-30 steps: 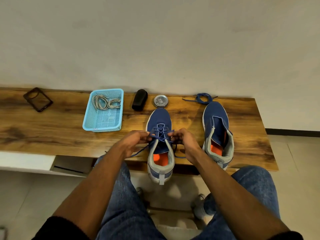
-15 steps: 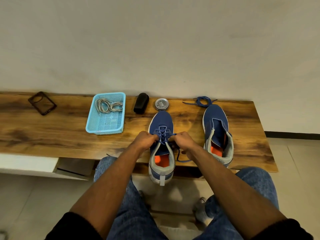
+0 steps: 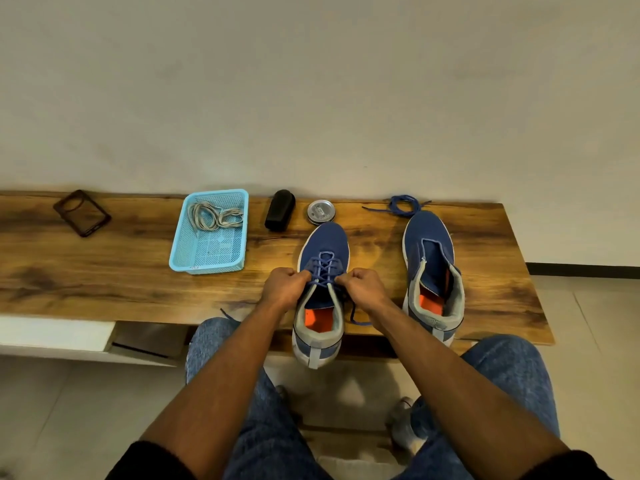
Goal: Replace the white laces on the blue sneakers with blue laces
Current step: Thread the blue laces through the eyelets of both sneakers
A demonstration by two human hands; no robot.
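A: Where is the shoe that the hands work on?

B: The laced blue fabric sneaker with the grey collar (image 3: pixel 323 271) lies directly between the two hands, toe to the wall and heel hanging a little over the near edge of the long wooden bench (image 3: pixel 104 282). Its long axis runs away from the person. The left hand (image 3: pixel 284 288) is at its left side, the right hand (image 3: pixel 364 289) at its right side, both equally near.

A: And what do the hands do?

B: Each is curled and pinches one end of the thin blue lace (image 3: pixel 323 274) at the top eyelets. I judge that the coming pull goes outward, across the shoe.

A: How many things are there?

B: Two sneakers: the second blue sneaker without lace (image 3: pixel 431 271) lies to the right. One spare coiled blue lace (image 3: pixel 403 205) lies touching its toe. The pale laces (image 3: pixel 213 216) are in one light-blue plastic basket (image 3: pixel 207 266); how many, I cannot tell.
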